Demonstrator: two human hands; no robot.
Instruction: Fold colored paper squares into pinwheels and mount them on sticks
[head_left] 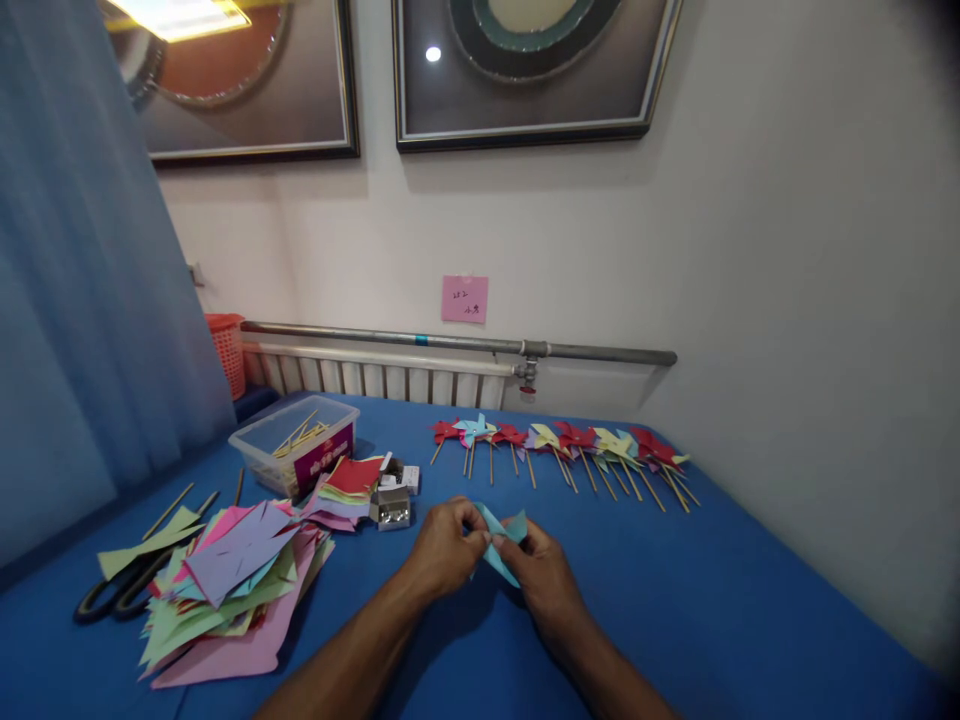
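Note:
Both hands are above the blue tabletop with a light blue paper pinwheel (501,555) between them, its blades partly folded in. My left hand (448,545) pinches the paper near its centre, fingers closed. From the other side my right hand (541,570) grips it, thumb pressed near the middle. Whether a pin sits in the fingers is too small to tell. Nearest on the left are two small boxes, one with shiny metal pins (394,508) and another with dark contents (397,474). Beyond the hands lies a row of finished paper pinwheels (555,440) on wooden sticks.
On the left are a pile of cut coloured paper (232,590), black-handled scissors (124,595), a smaller paper stack (345,490) and a clear tub (259,440) of wooden sticks. An orange basket (227,350) stands behind. A radiator (375,375) and pipe line the wall.

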